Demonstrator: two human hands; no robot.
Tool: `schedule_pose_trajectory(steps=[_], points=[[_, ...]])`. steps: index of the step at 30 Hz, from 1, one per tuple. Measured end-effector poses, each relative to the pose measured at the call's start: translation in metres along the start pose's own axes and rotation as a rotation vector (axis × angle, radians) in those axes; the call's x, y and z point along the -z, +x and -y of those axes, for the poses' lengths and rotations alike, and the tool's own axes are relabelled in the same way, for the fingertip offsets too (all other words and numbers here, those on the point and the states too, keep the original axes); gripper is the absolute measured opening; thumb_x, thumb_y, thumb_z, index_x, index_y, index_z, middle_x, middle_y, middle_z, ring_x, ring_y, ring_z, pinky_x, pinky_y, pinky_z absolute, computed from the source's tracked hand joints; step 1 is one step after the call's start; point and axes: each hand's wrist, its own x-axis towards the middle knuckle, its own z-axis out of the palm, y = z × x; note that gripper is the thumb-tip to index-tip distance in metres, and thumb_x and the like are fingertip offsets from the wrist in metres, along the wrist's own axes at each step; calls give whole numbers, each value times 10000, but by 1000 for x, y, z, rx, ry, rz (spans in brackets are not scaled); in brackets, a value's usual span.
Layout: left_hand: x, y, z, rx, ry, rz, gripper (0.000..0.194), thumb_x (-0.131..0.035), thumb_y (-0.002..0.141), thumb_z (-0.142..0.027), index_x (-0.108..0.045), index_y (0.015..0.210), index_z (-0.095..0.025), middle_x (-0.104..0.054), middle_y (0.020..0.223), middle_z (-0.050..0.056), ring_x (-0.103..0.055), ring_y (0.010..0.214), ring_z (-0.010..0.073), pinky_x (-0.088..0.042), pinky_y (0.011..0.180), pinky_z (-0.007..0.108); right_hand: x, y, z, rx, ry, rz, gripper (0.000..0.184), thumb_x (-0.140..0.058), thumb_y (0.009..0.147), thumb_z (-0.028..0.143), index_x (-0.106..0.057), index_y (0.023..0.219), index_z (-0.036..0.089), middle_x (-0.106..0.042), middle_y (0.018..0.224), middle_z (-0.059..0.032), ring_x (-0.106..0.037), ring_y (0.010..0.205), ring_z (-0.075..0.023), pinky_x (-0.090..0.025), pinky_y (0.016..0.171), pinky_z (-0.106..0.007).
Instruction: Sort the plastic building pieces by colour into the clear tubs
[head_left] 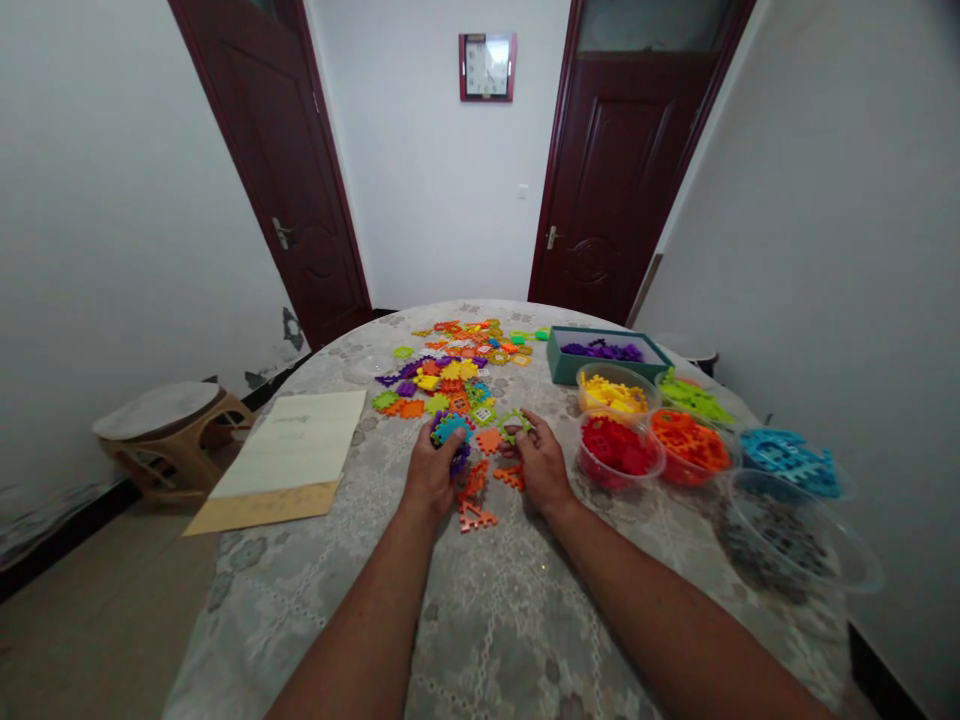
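Observation:
My left hand [432, 470] is closed around a small stack of plastic building pieces, a blue toothed piece [450, 428] on top and purple ones beside it. Between the thumb and fingers of my right hand [543, 462] is a green toothed piece [514, 426]. Orange pieces [474, 492] lie on the tablecloth between my hands, with another orange piece [510, 477] by my right fingers. Just beyond them spreads a loose heap of mixed pieces [457, 370] in yellow, orange, purple, green and white.
On the right stand clear bowls of sorted pieces: yellow [611, 392], red [619, 447], orange [688, 445], green [697, 397], blue [791, 462] and grey [780, 530]. A green box [566, 368] holds purple pieces. Paper sheets [300, 440] lie at left, near a stool [169, 420].

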Motion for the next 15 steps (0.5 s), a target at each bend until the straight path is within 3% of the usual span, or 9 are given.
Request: schedule_pose_trajectory(steps=[4, 9, 15], points=[[-2, -4, -2, 35, -6, 50, 689, -903, 721, -367, -591, 1325, -257, -674, 942, -5, -637, 620, 106, -449, 458, 177, -2, 1, -1, 11, -3, 18, 569, -734, 815, 317, -604, 1361, 225, -730, 1040, -15, -745, 759, -150, -622, 717, -303], [0, -2, -6, 77, 16, 81, 614, -894, 706, -324, -611, 1248, -265, -689, 959, -2, -669, 639, 125, -497, 474, 197, -9, 2, 4, 18, 9, 41, 617, -767, 780, 311, -592, 1367, 244, -692, 1021, -3, -750, 753, -148, -634, 729, -317], [-3, 3, -10, 122, 43, 110, 626, -864, 705, -208, -625, 1279, -279, -722, 1001, 27, -720, 709, 165, -569, 523, 234, -14, -7, 45, 5, -10, 96, 649, -792, 807, 400, -578, 1398, 240, -675, 890, 20, -740, 710, -162, -623, 675, -316]])
